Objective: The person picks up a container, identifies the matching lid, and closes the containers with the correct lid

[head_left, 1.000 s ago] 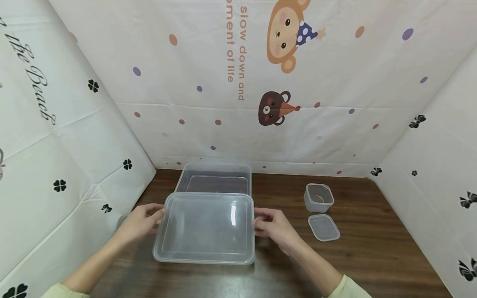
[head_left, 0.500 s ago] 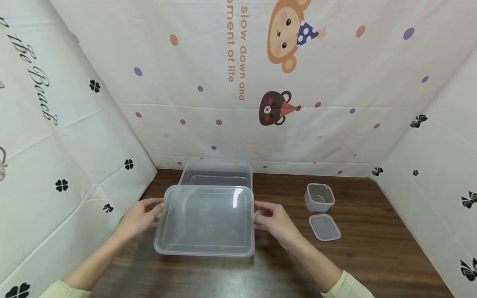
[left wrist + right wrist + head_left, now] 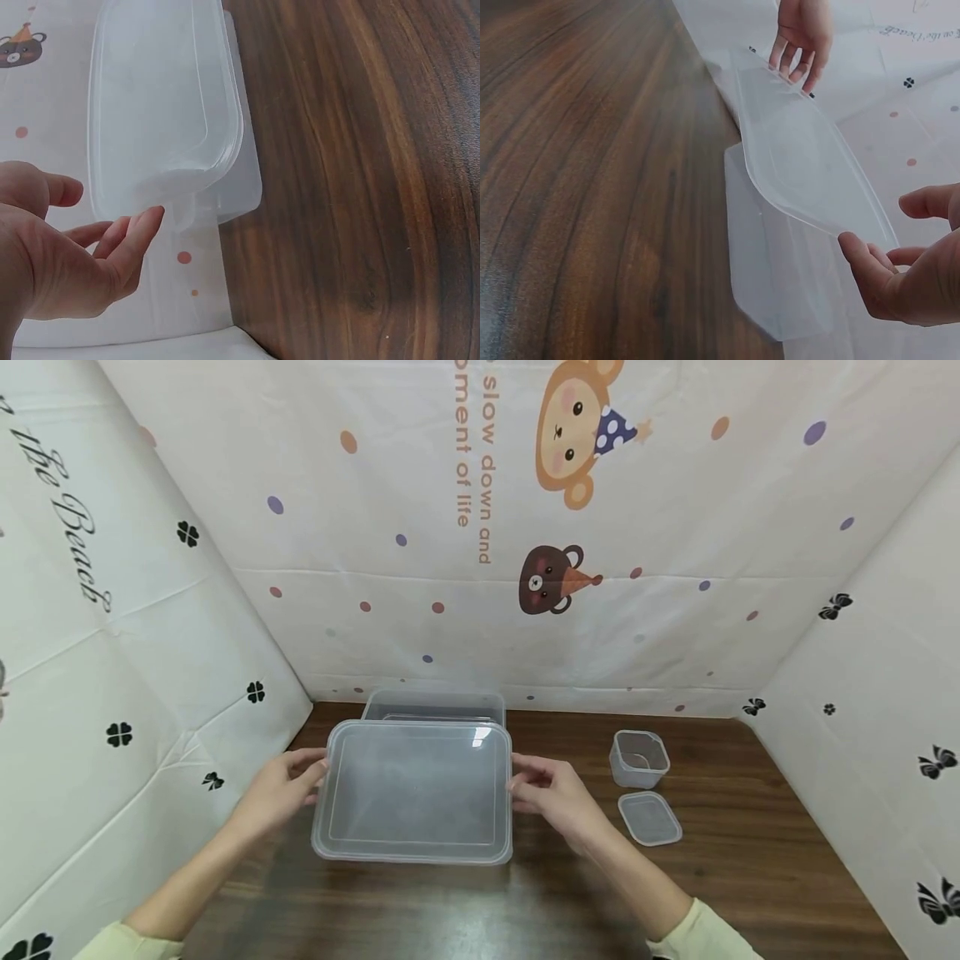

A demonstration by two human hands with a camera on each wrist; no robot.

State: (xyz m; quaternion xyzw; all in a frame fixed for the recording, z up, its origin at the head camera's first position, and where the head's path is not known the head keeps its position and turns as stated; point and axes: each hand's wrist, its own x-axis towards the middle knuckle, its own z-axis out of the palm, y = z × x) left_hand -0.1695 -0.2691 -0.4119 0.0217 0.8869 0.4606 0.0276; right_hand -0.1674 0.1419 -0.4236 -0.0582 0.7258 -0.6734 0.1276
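Observation:
Between the two hands a large clear rectangular lid (image 3: pixel 412 793) is held up, tilted, above the table. My left hand (image 3: pixel 276 792) holds its left edge, fingers under the rim in the left wrist view (image 3: pixel 90 255). On the opposite side my right hand (image 3: pixel 558 802) holds the right edge, fingertips at the rim in the right wrist view (image 3: pixel 911 262). Behind and below the lid stands a large clear container (image 3: pixel 435 704), its front part hidden by the lid in the head view. The right wrist view shows the container (image 3: pixel 772 262) beneath the lid, apart from it at the near end.
At the right stands a small clear square container (image 3: pixel 639 760), with its small lid (image 3: pixel 650 818) lying in front of it on the brown wooden table (image 3: pixel 750 860). Printed white cloth (image 3: pixel 675 635) hangs at the back and on both sides.
Both hands have moved the large lid away from the body, toward the large container, and it now covers more of that container in the head view. The small container and small lid have not moved.

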